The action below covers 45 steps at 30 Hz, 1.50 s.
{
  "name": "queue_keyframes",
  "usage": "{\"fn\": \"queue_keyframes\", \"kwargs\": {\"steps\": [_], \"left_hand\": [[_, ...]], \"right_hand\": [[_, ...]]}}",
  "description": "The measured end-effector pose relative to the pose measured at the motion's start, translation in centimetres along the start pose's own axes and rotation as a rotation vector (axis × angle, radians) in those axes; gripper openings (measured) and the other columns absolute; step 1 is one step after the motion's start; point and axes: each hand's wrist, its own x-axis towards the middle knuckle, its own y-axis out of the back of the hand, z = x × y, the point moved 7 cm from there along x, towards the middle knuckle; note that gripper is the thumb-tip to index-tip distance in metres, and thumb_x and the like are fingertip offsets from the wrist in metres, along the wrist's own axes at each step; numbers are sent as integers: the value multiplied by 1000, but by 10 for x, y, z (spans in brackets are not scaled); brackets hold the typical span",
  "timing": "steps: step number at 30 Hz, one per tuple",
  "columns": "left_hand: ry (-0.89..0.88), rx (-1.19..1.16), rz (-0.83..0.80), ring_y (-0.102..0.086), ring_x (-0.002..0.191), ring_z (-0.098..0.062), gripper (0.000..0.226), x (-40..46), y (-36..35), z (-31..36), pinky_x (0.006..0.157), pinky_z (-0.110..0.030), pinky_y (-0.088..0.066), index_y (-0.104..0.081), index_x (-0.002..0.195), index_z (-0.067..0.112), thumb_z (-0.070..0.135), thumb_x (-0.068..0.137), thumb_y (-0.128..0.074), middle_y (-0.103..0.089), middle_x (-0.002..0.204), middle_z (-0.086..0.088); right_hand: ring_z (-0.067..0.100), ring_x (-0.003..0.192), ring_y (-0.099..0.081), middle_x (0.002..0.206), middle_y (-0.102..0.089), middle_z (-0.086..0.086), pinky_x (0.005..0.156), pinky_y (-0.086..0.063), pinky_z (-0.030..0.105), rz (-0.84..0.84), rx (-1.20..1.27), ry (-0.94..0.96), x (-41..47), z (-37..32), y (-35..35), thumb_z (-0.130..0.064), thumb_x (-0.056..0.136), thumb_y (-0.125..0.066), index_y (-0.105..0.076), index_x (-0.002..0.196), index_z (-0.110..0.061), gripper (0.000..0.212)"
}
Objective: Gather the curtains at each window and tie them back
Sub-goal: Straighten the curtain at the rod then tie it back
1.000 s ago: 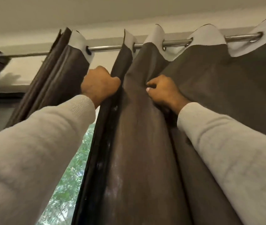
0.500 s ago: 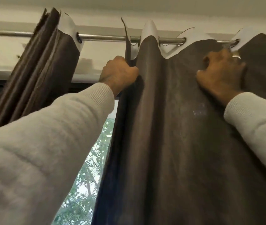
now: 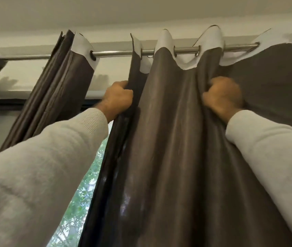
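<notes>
Reaching up in pale sleeves [image 3: 49,157], the person's left hand [image 3: 118,99] clenches the leading edge of the brown curtain [image 3: 173,139] while the right hand [image 3: 223,97] grasps a fold further along, likely to bunch the pleats together. Behind them, the curtain hangs by eyelets from the metal rod [image 3: 116,54], beside an already gathered panel [image 3: 59,90].

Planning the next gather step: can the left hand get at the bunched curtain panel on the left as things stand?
Probably yes, once freed. The left hand grips the right curtain's leading edge; between it and the bunched panel is only an open gap below the rod, nothing blocking.
</notes>
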Motion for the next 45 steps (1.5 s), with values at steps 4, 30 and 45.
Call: {"fn": "queue_keyframes", "kwargs": {"steps": [4, 30, 45], "left_hand": [[-45, -79, -135, -73, 107, -28, 35, -9, -28, 38, 102, -49, -59, -74, 129, 23, 10, 104, -53, -78, 114, -2], [-141, -203, -59, -80, 85, -21, 26, 3, 8, 56, 63, -30, -64, -69, 117, 14, 1, 95, -76, -79, 98, -8], [-135, -312, -221, -76, 82, -19, 23, 0, 40, 12, 63, -26, -60, -68, 115, 12, 1, 96, -74, -76, 97, -6]], "right_hand": [[36, 126, -62, 136, -67, 13, 102, -50, 34, -269, 241, 269, -6, -64, -31, -13, 91, -65, -72, 129, -13, 38], [19, 86, -65, 86, -65, -4, 77, -50, 35, 117, 409, 198, 20, -33, 24, -68, 99, -52, -65, 86, -22, 49], [37, 113, -65, 107, -73, 9, 112, -39, 67, -97, 206, 47, 3, -100, -19, -100, 71, -41, -76, 99, -18, 93]]}}
